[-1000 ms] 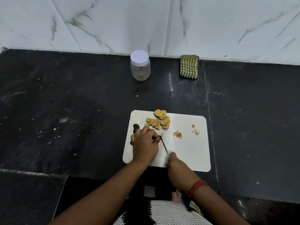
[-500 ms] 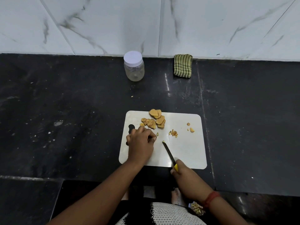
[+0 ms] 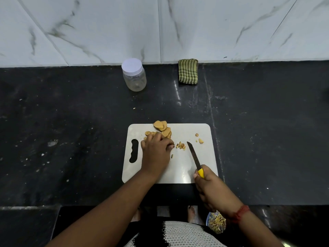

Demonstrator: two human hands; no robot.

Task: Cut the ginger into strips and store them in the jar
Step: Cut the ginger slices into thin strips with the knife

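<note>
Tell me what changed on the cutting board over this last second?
The right hand drew the knife away from the left hand, to the right. The left hand reached forward to the pile of ginger slices. The jar kept its lid on, and the cloth and cutting board stayed put.

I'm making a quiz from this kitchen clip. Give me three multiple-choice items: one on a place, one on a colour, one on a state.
1. Where does the clear plastic jar stand?
A. on the white cutting board
B. on the black counter by the marble wall
C. in the left hand

2. What colour is the small knife's handle?
A. yellow
B. red
C. black

3. The jar's white lid is:
A. off, beside it
B. missing
C. on

Answers:
1 B, it stands far behind the board, near the wall.
2 A, yellow shows above the right hand.
3 C, the lid caps the jar.
</note>
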